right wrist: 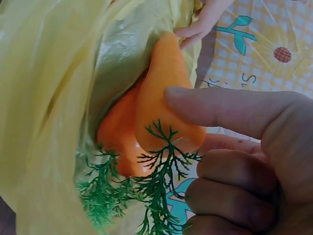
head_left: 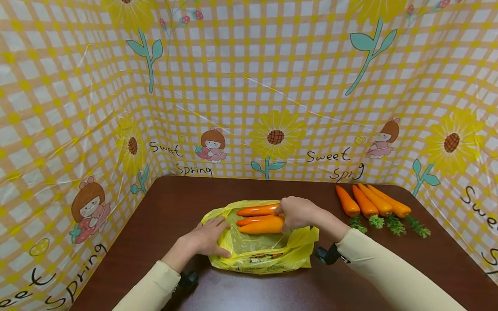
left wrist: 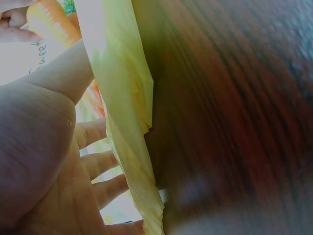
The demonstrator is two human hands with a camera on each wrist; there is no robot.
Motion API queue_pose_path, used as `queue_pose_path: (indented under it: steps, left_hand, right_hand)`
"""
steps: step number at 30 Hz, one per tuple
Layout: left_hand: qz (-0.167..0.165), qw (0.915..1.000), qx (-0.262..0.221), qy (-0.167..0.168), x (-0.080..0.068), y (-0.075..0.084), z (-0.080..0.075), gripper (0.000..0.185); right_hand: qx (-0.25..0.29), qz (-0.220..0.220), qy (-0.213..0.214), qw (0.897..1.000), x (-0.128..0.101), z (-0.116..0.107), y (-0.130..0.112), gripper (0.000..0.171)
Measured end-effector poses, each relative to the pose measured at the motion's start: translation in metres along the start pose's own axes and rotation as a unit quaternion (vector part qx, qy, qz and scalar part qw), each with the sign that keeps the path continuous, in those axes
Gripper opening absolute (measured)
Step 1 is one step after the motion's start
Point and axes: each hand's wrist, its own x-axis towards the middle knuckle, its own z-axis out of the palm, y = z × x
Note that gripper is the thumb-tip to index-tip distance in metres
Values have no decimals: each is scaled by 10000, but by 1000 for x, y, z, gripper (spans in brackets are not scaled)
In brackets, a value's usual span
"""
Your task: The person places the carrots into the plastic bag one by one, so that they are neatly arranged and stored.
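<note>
In the head view a yellow plastic bag [head_left: 253, 246] lies with its mouth open on the dark table, several carrots in its opening. My right hand [head_left: 297, 212] reaches over the bag's right side. Its thumb and forefinger pinch the thick end of a light orange carrot [right wrist: 168, 98], just above its green leaves. A redder carrot [right wrist: 120, 129] lies beside it against the plastic. Another carrot [head_left: 256, 210] is farther back in the bag. My left hand [head_left: 210, 237] lies at the bag's left rim, fingers spread and fairly straight, passing behind the yellow film [left wrist: 124, 93] in the left wrist view.
Several more carrots [head_left: 379, 203] with green tops lie side by side at the table's back right. The dark brown table [head_left: 175, 196] meets a checked, flower-printed cloth [head_left: 233, 86] that hangs at the back and both sides.
</note>
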Motion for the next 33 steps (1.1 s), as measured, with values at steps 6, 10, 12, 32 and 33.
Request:
queue_pose_path:
  steps: [6, 10, 12, 32, 33]
  left_hand:
    - [22, 10000, 9, 11, 0, 1, -2, 82]
    - [57, 10000, 35, 40, -1, 2, -3, 81]
    - [43, 10000, 15, 35, -1, 2, -4, 82]
    - [27, 10000, -44, 19, -1, 1, -4, 83]
    - [17, 10000, -48, 6, -1, 1, -3, 84]
  right_hand:
    - [-146, -4, -83, 9999, 1, 3, 0, 48]
    - [-371, 23, 12, 9993, 2, 7, 0, 47]
    - [-556, 51, 65, 9984, 2, 10, 0, 46]
    - [-978, 3, 351, 9946, -3, 24, -3, 34]
    - [-968, -29, 381, 9946, -3, 25, -3, 34]
